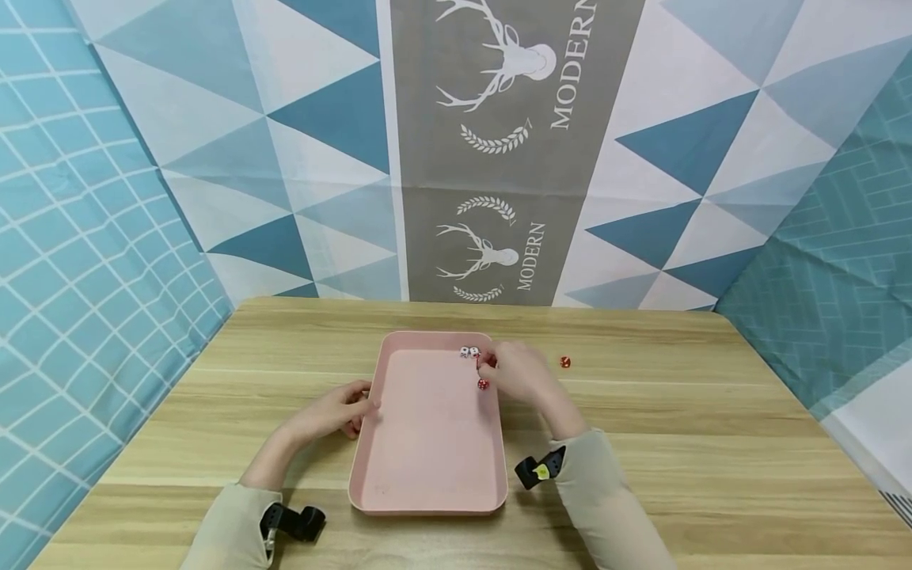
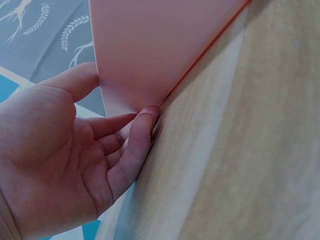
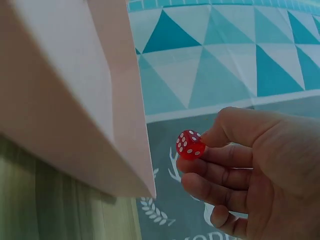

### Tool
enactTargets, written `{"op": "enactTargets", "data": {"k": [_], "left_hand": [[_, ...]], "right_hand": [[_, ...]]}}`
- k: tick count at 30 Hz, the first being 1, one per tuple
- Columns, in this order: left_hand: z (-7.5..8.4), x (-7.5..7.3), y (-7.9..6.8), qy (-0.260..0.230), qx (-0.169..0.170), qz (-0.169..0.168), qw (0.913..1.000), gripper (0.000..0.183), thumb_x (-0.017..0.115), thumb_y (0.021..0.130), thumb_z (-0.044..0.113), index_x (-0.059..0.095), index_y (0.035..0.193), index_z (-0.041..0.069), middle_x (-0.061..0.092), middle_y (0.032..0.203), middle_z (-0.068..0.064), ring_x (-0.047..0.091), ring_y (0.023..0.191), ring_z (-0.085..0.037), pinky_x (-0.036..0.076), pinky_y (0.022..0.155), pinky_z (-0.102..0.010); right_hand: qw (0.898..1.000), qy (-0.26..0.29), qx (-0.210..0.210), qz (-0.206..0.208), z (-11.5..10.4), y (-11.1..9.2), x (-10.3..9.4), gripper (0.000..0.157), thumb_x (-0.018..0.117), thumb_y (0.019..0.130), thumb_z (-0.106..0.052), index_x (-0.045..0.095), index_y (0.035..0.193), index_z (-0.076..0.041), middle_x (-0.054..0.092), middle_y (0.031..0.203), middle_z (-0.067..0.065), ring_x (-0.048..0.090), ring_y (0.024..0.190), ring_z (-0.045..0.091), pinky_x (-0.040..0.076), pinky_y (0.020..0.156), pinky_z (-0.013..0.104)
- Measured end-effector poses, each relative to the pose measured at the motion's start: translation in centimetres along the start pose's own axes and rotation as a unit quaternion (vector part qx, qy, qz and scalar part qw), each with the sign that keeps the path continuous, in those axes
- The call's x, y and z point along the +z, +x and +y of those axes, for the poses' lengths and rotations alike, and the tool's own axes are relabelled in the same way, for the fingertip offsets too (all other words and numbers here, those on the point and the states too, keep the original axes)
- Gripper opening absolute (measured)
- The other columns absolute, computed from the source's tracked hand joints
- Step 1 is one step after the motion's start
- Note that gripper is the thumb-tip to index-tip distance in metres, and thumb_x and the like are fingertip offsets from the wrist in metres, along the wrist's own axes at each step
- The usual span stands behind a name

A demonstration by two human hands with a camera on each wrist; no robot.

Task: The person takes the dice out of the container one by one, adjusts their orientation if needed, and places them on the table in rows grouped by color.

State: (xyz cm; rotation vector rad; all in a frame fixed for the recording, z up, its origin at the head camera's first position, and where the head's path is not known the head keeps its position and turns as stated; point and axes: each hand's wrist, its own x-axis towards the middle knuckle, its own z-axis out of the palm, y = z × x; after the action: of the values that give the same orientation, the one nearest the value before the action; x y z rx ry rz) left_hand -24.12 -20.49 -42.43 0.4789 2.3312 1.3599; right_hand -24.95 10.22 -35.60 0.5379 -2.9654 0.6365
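Right wrist view, red die: pinched between thumb and fingertips of the right hand (image 1: 520, 370), so that's where the held red die (image 3: 190, 145) is, white pips facing the camera.
Right hand: barely any gap in the pinch, other fingers loosely curled; from the head view it's reaching over the far right part of the pink tray (image 1: 427, 443).
Red die by the thumb: one red die (image 1: 483, 385) shows just beside the right hand in the head view, near the tray's right wall; honestly can't tell if it's the same one.
White dice: a white die (image 1: 465, 352) and another white die (image 1: 474, 351) sit side by side in the tray's far right corner.
Left hand: this left hand (image 1: 335, 412) grips the tray's left wall, thumb at the rim, fingers bent in low against the outside.
Loose die: an orange-red die (image 1: 565, 362) lies on the wooden tabletop (image 1: 684, 419), right of the tray and a bit apart from the right hand.
Writing: "MODERN" reads twice, sideways, on the grey panel (image 1: 427, 158) out back, with white deer heads and leafy sprigs.
Edges: tray has a raised wall all round, rounded corners; far rim is near the tabletop's back edge, and wood runs wide on both sides.
Wrists: black gadget (image 1: 308, 525) on the left, black device with a yellow mark (image 1: 529, 473) on the right.
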Motion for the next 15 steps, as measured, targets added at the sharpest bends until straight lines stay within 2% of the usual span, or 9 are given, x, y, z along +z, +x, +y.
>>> {"op": "enactTargets", "data": {"k": [5,15], "left_hand": [[-0.1,0.0,0.0,0.003,0.002,-0.001,1.0000,0.046,0.049,0.093,0.025,0.039,0.129,-0.002,0.049,0.071,-0.006,0.051,0.064,-0.017,0.049,0.060,-0.032],[0.0,0.0,-0.1,0.006,0.002,-0.001,1.0000,0.048,0.049,0.094,0.027,0.039,0.130,-0.002,0.049,0.071,-0.007,0.050,0.065,-0.018,0.049,0.060,-0.032]], "right_hand": [[1.000,0.006,0.011,0.013,1.2,-0.5,0.1,0.011,0.055,0.085,-0.017,0.065,0.083,-0.013,0.058,0.071,-0.004,0.047,0.057,0.012,0.036,0.050,0.026],[0.999,0.021,0.011,0.023,3.2,-1.3,0.0,0.014,0.056,0.084,-0.017,0.067,0.089,-0.011,0.064,0.082,-0.001,0.057,0.073,0.012,0.046,0.066,0.030]]}}
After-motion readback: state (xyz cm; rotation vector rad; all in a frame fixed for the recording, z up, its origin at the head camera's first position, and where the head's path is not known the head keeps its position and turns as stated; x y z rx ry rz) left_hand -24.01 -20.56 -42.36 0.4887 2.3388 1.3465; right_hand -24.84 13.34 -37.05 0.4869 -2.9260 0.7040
